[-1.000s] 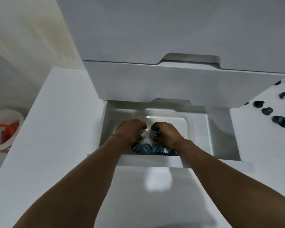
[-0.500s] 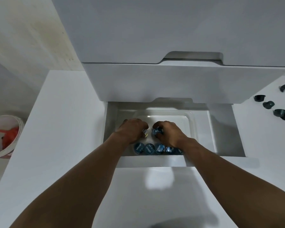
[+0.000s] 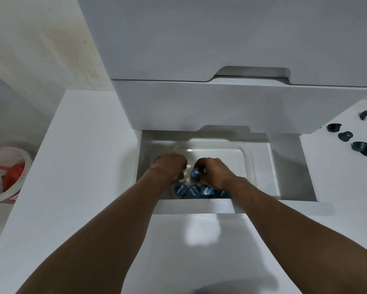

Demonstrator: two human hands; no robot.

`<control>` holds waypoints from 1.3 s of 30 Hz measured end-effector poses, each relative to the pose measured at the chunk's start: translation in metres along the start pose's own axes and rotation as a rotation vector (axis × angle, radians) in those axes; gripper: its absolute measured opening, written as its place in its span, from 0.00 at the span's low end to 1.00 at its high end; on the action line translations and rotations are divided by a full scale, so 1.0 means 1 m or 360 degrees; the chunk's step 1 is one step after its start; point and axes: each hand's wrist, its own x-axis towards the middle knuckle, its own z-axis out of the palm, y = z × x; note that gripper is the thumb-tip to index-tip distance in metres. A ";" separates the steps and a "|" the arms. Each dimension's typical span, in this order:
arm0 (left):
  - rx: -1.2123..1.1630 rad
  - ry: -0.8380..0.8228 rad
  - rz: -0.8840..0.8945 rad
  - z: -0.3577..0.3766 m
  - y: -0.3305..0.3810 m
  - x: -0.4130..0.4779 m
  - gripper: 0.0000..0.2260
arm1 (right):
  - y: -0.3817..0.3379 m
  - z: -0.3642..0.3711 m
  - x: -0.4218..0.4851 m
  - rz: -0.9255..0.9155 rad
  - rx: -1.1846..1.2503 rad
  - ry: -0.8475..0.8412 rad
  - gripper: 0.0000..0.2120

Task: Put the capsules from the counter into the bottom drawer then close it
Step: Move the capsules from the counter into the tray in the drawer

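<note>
- Left grip [image 3: 169, 166]: fingers curled down over a pale-lidded capsule [image 3: 184, 175]. I see only the lid's edge showing below the knuckles.
- Right grip [image 3: 215, 171]: fingers and thumb pinched round a blue-lidded capsule [image 3: 196, 174], lid tilted towards my camera.
- The two held capsules are just beside each other, low inside the clear tray [image 3: 249, 151].
- Row of blue capsules [image 3: 192, 190]: side by side along the tray's near wall, printed lids up. The rightmost is partly hidden under the right forearm.
- The tray sits in the bottom drawer [image 3: 288, 170], which is pulled out; both forearms reach in over its front edge.
- Closed drawer front [image 3: 220, 107]: directly above, overhanging the back of the open drawer.
- Loose dark capsules [image 3: 346, 136]: scattered on the worktop [image 3: 343, 187] to the right, well apart from the tray.
- White bucket [image 3: 8, 152]: far left, below the worktop level, with something red inside.
</note>
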 end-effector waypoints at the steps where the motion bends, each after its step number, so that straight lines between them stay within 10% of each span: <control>1: -0.0003 -0.0005 0.0003 0.000 0.000 0.000 0.12 | -0.001 0.000 0.000 -0.0007 0.0002 -0.0004 0.15; 25: 0.0010 -0.0002 0.0106 0.007 -0.004 -0.001 0.15 | -0.009 0.004 -0.005 0.0080 0.0049 -0.0021 0.22; 39: 0.0076 0.0754 0.0298 -0.050 0.078 -0.027 0.15 | 0.019 -0.076 -0.093 0.0184 -0.0220 0.0861 0.17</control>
